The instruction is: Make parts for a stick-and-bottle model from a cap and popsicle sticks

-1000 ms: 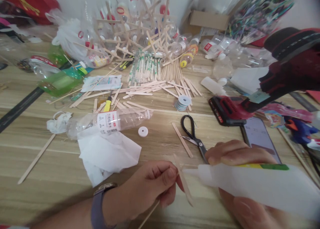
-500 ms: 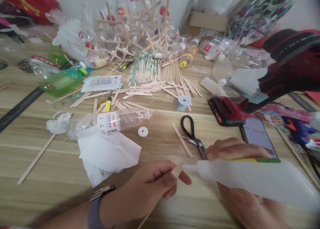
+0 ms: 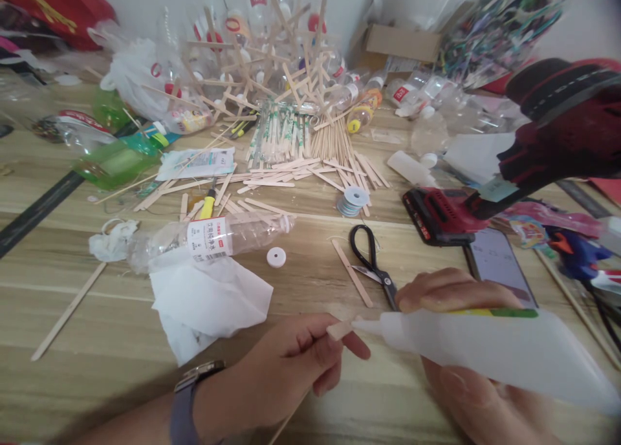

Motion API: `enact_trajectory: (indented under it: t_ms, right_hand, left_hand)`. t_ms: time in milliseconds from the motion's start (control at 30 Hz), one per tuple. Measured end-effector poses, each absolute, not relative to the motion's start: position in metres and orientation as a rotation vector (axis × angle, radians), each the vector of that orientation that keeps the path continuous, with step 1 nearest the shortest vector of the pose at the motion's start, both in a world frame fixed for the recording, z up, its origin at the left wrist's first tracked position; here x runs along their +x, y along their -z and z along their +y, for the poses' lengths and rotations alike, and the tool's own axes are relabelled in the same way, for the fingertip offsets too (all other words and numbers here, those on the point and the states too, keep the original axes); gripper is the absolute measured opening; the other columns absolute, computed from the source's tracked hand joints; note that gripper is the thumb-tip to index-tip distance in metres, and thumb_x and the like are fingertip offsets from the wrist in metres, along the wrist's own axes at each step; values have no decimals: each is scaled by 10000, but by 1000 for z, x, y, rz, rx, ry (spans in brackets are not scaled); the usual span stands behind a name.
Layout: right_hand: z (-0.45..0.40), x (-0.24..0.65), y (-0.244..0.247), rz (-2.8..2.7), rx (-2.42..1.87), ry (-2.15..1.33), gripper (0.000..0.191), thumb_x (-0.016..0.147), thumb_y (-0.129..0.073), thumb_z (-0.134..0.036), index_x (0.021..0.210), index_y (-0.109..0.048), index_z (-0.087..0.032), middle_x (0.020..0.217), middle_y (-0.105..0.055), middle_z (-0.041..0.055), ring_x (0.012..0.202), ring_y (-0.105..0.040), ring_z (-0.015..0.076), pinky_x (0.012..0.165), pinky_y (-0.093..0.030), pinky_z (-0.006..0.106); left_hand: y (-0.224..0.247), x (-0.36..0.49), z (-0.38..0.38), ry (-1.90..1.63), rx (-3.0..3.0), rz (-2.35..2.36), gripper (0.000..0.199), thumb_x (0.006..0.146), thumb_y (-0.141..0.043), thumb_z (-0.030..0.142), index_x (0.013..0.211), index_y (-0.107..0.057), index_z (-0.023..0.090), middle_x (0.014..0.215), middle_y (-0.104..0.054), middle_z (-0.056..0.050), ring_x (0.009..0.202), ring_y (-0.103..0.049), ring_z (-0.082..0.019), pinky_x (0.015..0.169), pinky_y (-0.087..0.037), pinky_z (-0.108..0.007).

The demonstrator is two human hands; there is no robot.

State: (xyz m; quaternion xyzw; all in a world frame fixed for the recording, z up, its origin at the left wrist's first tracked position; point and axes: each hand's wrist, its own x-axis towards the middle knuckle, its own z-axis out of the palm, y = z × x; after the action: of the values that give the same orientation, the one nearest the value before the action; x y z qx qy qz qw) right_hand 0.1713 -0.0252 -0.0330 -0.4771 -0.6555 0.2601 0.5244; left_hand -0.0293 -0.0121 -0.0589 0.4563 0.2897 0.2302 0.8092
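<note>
My left hand is closed on a wooden craft stick, its flat end poking up between thumb and fingers. A thin wooden stick runs down from below the same hand; whether it joins the craft stick is hidden. My right hand grips a white squeeze glue bottle lying nearly level. Its narrow nozzle points left and meets the craft stick's end. Just beyond the right hand are black-handled scissors and another craft stick.
A clear plastic bottle lies over white paper at left. Nearby are a white cap and a thread spool. A red cordless tool and a phone stand right. Sticks and bottles fill the back.
The craft stick's end has turned slightly in my left hand, showing more of its flat face. The glue nozzle stays against it; both hands hold nearly the same place.
</note>
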Motion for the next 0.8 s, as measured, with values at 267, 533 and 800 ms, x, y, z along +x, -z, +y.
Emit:
enact_trajectory:
  t_ms: [267,533,800]
  right_hand:
    - [-22,172,29,-1569,-1070,-634,330,815,-677,-542,982,-581,-274,831,-607,24,777,-571,231,637,-487,345]
    - [-22,169,24,-1609,-1092,-576,288,848,-642,-533,952,-589,-269,790,-603,20,733,-585,218,614,-490,340]
    - [-22,169,24,-1578,-1073,-610,269,819,-684,-495,947,-606,-272,790,-613,22,734,-581,225,608,-484,341]
  left_hand:
    - [56,-28,-11,-474,977,630,546,873,-503,661,994,-628,144,556,-401,80,514,-334,-102,510,-261,-242]
    - [61,-26,-13,-508,914,606,465,865,-540,646,923,-482,188,557,-403,106,480,-307,-85,495,-221,-239]
    - [59,-26,-11,-529,942,592,464,883,-513,640,908,-494,177,605,-417,87,503,-329,-85,507,-242,-246]
